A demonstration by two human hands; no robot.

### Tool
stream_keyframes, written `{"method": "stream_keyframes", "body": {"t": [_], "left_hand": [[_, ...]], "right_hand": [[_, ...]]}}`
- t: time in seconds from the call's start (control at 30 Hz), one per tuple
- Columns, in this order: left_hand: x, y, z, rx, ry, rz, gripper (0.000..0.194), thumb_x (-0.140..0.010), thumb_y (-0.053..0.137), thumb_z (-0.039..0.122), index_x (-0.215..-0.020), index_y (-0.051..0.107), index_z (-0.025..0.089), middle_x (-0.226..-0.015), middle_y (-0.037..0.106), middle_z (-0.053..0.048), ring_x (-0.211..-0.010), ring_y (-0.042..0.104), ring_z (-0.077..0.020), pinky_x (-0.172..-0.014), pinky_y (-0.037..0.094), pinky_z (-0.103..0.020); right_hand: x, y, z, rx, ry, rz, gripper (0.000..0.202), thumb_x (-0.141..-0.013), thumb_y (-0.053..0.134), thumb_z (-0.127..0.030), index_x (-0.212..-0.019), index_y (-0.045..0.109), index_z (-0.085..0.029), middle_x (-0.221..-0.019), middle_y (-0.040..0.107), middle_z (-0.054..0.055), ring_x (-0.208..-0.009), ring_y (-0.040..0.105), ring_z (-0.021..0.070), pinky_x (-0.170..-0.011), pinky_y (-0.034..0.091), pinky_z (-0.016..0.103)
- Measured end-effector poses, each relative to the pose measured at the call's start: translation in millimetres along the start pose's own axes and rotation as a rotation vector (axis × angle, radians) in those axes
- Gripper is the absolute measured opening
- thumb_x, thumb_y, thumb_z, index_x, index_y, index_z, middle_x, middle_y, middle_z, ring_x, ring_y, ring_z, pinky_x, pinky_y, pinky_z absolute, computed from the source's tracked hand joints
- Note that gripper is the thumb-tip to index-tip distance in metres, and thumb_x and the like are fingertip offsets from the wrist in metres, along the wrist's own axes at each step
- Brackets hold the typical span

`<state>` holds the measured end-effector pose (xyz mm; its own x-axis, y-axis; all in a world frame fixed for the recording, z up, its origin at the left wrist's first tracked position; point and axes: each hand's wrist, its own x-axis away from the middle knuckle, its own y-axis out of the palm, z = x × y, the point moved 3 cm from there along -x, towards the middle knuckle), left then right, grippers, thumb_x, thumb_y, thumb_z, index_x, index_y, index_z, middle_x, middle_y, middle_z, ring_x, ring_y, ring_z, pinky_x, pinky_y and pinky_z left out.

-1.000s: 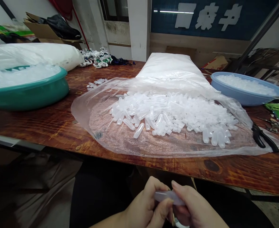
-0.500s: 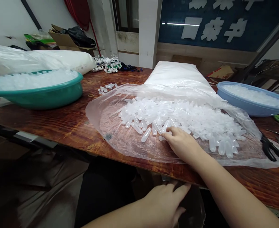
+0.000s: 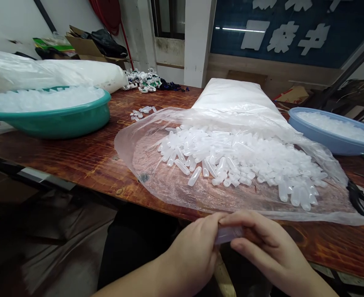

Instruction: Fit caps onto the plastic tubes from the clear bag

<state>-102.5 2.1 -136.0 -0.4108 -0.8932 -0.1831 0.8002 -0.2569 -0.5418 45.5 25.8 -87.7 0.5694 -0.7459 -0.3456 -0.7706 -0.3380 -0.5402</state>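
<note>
A translucent plastic piece (image 3: 229,234) is between my two hands, in front of the table's near edge. My right hand (image 3: 259,239) pinches it between thumb and fingers. My left hand (image 3: 199,243) is closed at the piece's left end, its fingertips mostly hidden. Beyond them, many similar translucent pieces (image 3: 250,152) lie in a loose pile on the open mouth of a clear plastic bag (image 3: 182,198). The full white part of the bag (image 3: 234,93) stretches back across the table.
A green basin (image 3: 76,119) of white pieces stands at the left, a blue basin (image 3: 327,134) at the right. Black-handled pliers (image 3: 358,198) lie on the bag's right edge. Small parts (image 3: 145,80) are heaped at the back of the wooden table (image 3: 86,165).
My right hand has left the pile and moved down toward me with a piece. My left hand has risen slightly and closed, meeting it.
</note>
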Motion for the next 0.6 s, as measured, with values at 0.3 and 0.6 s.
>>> {"method": "stream_keyframes", "body": {"t": [0.3, 0.6], "left_hand": [[24, 18.6, 0, 0.329, -0.373, -0.209, 0.019, -0.084, 0.047, 0.036, -0.076, 0.051, 0.020, -0.065, 0.046, 0.003, -0.059, 0.041, -0.0126, -0.053, 0.034, -0.019], [23, 23.9, -2, 0.545, -0.368, -0.161, 0.028, -0.081, 0.054, 0.046, -0.075, 0.061, 0.020, -0.069, 0.057, -0.001, -0.066, 0.052, -0.0175, -0.063, 0.040, -0.022]], "right_hand": [[-68, 15, 43, 0.907, 0.083, -0.253, 0.030, -0.081, 0.046, -0.002, -0.103, 0.061, -0.015, -0.098, 0.059, 0.012, -0.087, 0.058, 0.0236, -0.073, 0.049, 0.033], [-43, 13, 40, 0.826, 0.129, -0.246, 0.027, -0.077, 0.048, -0.004, -0.102, 0.058, -0.009, -0.095, 0.054, 0.013, -0.085, 0.058, 0.0221, -0.078, 0.050, 0.035]]}}
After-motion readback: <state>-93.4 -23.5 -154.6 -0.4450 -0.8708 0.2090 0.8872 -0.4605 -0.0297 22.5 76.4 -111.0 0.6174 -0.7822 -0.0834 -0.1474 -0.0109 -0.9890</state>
